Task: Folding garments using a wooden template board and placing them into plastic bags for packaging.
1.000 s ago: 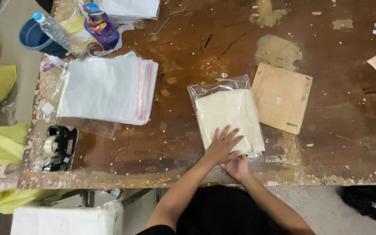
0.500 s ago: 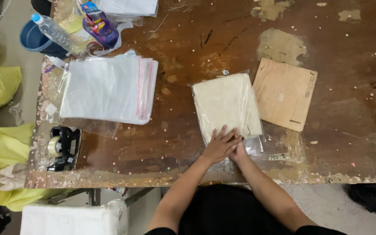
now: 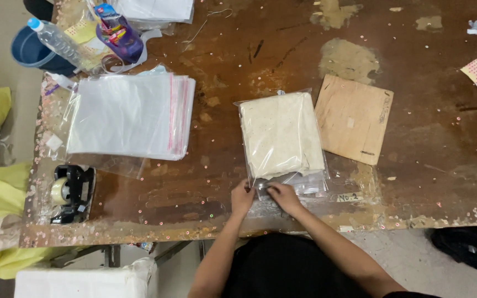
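Left hand: the left hand (image 3: 242,197), lower centre of the frame, is curled with fingertips pinched on the near-left corner of the clear bag's open end, which would hold that edge still against the table.
Right hand: the right hand (image 3: 284,197), just beside it, lies fingers-down and pinches the same loose plastic lip a little further right; the two hands nearly touch, as suits working one narrow strip together.
Bagged cloth: a folded cream fabric piece (image 3: 281,134) sits inside a clear plastic bag (image 3: 310,181) at the centre of the frame, pushed to the far end so that the empty mouth of the bag trails toward the person.
Board: a thin plywood square (image 3: 354,118) lies flat, right of the bag and touching or slightly under its edge; I cannot tell which.
Bag stack: a pile of empty clear bags with red seal strips (image 3: 131,116) lies left of centre, well apart from the hands yet within reach.
Tape dispenser: a black tape dispenser (image 3: 72,193) stands at the lower left, near the table edge.
Upper left clutter: a plastic water bottle (image 3: 56,40) leans over a blue bucket (image 3: 28,51), beside a purple packet (image 3: 118,34).
Table: the worn brown table (image 3: 437,165) is scarred and speckled with small glittering bits.
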